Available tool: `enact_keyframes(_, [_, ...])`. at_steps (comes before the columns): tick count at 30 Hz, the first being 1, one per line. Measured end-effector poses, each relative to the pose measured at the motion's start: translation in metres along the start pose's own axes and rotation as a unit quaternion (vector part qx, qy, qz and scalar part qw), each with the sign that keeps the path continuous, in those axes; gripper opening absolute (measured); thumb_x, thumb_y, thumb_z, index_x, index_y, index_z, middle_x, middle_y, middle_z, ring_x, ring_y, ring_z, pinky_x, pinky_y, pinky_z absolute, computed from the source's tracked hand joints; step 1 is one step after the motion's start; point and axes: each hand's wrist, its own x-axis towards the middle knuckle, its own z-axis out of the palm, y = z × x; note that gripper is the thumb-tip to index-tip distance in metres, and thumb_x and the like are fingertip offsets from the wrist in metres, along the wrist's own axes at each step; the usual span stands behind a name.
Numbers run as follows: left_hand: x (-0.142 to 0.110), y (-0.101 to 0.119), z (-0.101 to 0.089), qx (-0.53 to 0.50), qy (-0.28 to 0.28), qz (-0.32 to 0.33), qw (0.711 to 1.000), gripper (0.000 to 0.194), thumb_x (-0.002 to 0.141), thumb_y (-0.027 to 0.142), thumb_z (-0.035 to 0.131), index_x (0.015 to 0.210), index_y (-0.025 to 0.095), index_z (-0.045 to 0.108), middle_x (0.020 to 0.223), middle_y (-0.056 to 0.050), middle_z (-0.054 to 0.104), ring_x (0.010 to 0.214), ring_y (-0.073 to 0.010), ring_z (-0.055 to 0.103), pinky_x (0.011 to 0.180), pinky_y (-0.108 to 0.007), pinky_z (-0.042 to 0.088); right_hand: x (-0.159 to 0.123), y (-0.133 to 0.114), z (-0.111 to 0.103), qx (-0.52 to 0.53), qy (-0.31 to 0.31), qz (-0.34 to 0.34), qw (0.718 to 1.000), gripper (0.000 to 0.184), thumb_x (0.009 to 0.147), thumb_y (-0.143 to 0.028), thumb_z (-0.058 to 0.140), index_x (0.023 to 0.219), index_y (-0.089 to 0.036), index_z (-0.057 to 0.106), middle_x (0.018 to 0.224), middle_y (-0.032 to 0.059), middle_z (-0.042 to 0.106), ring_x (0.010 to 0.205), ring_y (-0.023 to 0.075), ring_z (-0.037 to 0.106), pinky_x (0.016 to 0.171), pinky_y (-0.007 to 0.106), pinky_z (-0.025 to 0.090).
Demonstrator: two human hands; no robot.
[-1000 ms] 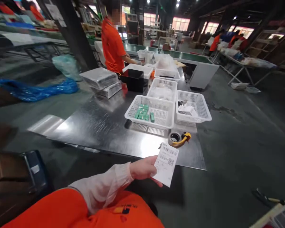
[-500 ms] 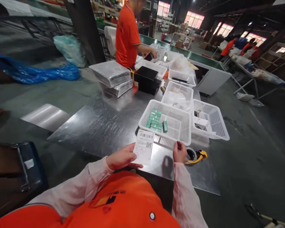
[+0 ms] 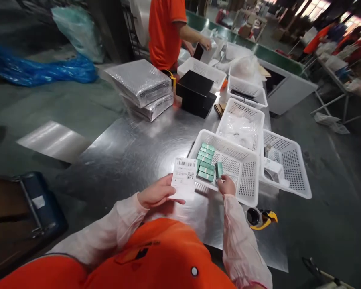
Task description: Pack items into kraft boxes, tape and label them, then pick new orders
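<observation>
My left hand (image 3: 159,192) pinches a white printed label sheet (image 3: 183,182) by its left edge, thumb on top. A barcode and a square code show on the sheet's face. My right hand (image 3: 227,185) reaches over the near rim of a white perforated basket (image 3: 249,188). Its bent fingertips are at the near end of a single small green box (image 3: 219,169); whether they grip it I cannot make out. Several more small green boxes (image 3: 205,175) lie grouped at the basket's left side.
A yellow tape dispenser (image 3: 267,220) lies right of the basket. Other white baskets (image 3: 302,176) stand behind and right. Silver bubble-wrap packs (image 3: 141,82) and a black box (image 3: 195,94) are farther back on the metal table (image 3: 117,156). A co-worker (image 3: 167,36) handles something beyond.
My right hand has moved from outside the basket to the single green box inside it. My left hand still holds the label sheet. The view has tilted down and shifted left.
</observation>
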Motion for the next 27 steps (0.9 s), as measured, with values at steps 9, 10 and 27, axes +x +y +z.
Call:
enact_keyframes(9, [0.026, 0.009, -0.004, -0.016, -0.021, 0.005, 1.000, 0.061, 0.061, 0.000, 0.055, 0.120, 0.015, 0.055, 0.121, -0.013, 0.064, 0.101, -0.0295, 0.064, 0.068, -0.034, 0.059, -0.003, -0.010, -0.005, -0.071, -0.033, 0.042, 0.996, 0.036, 0.083, -0.036, 0.053, 0.112, -0.019, 0.065, 0.111, 0.0065, 0.068, 0.105, 0.0250, 0.060, 0.087, 0.033, 0.044])
enact_keyframes(10, [0.027, 0.010, -0.005, -0.018, -0.026, 0.008, 0.999, 0.060, 0.061, 0.000, 0.054, 0.118, 0.015, 0.056, 0.121, -0.013, 0.064, 0.101, -0.0295, 0.064, 0.067, -0.033, 0.059, -0.003, -0.011, -0.005, -0.075, -0.033, 0.044, 0.996, 0.035, 0.084, -0.037, 0.053, 0.112, -0.019, 0.065, 0.111, 0.0065, 0.068, 0.106, 0.0253, 0.060, 0.087, 0.033, 0.044])
enact_keyframes(27, [0.028, 0.011, -0.011, -0.034, -0.037, 0.007, 0.999, 0.058, 0.060, -0.001, 0.054, 0.115, 0.015, 0.057, 0.122, -0.012, 0.063, 0.101, -0.0298, 0.064, 0.067, -0.035, 0.059, -0.002, -0.011, -0.004, -0.116, -0.044, 0.053, 0.991, 0.032, 0.083, -0.039, 0.050, 0.104, -0.024, 0.069, 0.107, 0.0051, 0.069, 0.101, 0.0263, 0.061, 0.081, 0.034, 0.044])
